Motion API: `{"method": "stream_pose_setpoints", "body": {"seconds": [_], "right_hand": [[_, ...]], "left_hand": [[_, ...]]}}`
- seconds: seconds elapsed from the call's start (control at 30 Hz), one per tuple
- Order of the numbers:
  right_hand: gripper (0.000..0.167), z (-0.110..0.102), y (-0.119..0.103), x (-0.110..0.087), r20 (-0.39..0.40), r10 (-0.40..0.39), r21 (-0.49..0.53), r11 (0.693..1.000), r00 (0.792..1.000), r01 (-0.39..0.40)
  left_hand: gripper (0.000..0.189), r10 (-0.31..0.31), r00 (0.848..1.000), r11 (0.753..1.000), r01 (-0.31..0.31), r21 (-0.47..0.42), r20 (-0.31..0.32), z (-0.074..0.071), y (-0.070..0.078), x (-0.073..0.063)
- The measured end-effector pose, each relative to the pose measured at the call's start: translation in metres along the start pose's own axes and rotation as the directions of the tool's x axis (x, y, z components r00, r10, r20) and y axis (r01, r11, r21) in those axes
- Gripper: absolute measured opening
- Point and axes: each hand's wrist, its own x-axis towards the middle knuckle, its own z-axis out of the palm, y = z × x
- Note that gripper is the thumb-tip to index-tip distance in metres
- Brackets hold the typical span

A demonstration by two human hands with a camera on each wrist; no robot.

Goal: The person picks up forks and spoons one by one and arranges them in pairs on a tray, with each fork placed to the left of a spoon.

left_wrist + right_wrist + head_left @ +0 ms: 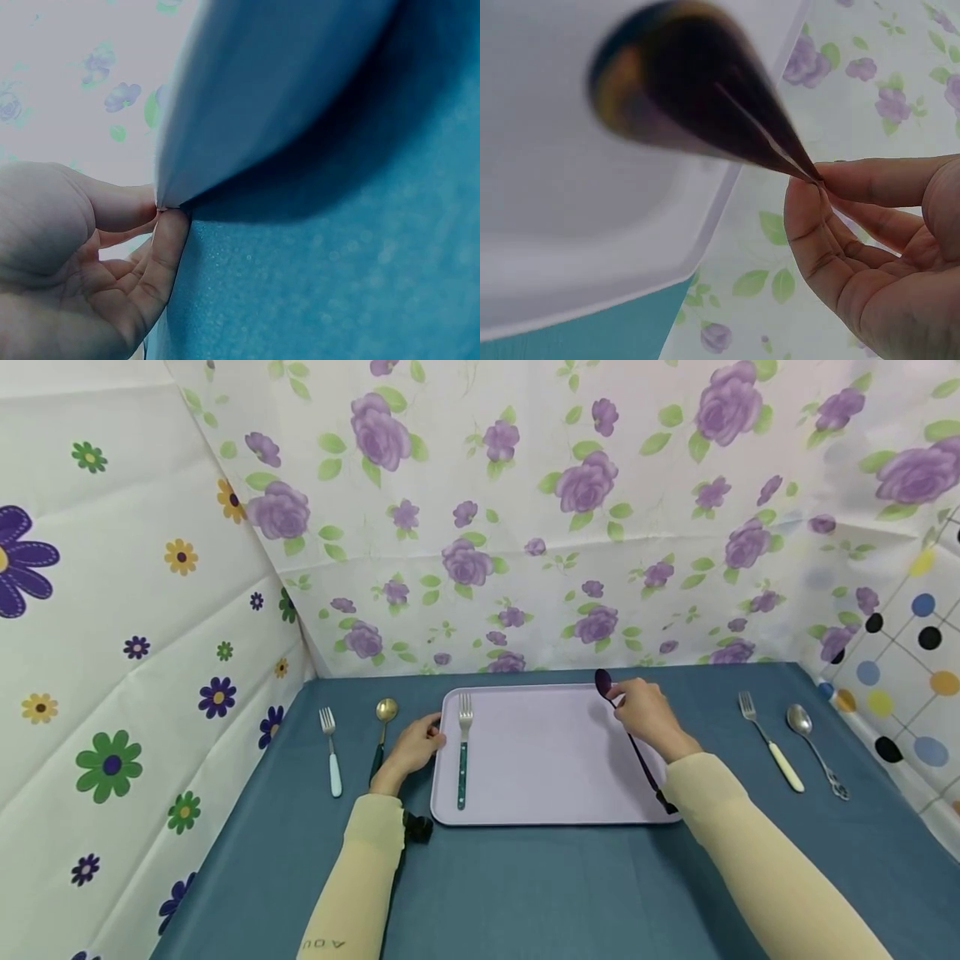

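Altogether three forks [462,752], three spoons [697,82], one tray [547,756]

Dark lettering [324,944] marks the left sleeve [352,881], at seven o'clock in the head camera's view, where we make out a short row of characters running across its pale yellow surface, close to the view's lower edge. We pick out a triangular form resembling an A at the row's three o'clock end and boxier shapes toward nine o'clock, but the print is too small and slanted for us to read with certainty.
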Motion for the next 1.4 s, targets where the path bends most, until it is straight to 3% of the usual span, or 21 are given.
{"method": "stream_pose_setpoints", "body": {"seconds": [0.47, 0.77, 1.0, 1.4], "right_hand": [[0.036, 0.008, -0.024, 0.005, 0.012, 0.007, 0.015, 1.0, 1.0, -0.007], [0.037, 0.016, -0.032, 0.005, -0.009, -0.038, -0.045, 0.998, 0.999, 0.038], [0.038, 0.026, -0.04, 0.008, -0.002, -0.067, 0.009, 0.998, 0.998, 0.067], [0.039, 0.036, -0.049, 0.011, -0.02, -0.092, -0.002, 0.996, 0.996, 0.092]], "left_hand": [[0.052, -0.004, 1.0, 1.0, 0.004, 0.019, -0.012, -0.003, 0.001, -0.001], [0.052, 0.002, 1.0, 1.0, -0.002, 0.016, -0.006, -0.002, 0.001, -0.001], [0.051, 0.021, 1.0, 1.0, -0.02, 0.019, -0.011, -0.001, 0.001, 0.0], [0.05, 0.018, 1.0, 1.0, -0.018, 0.018, -0.015, -0.001, 0.003, -0.001]]}}
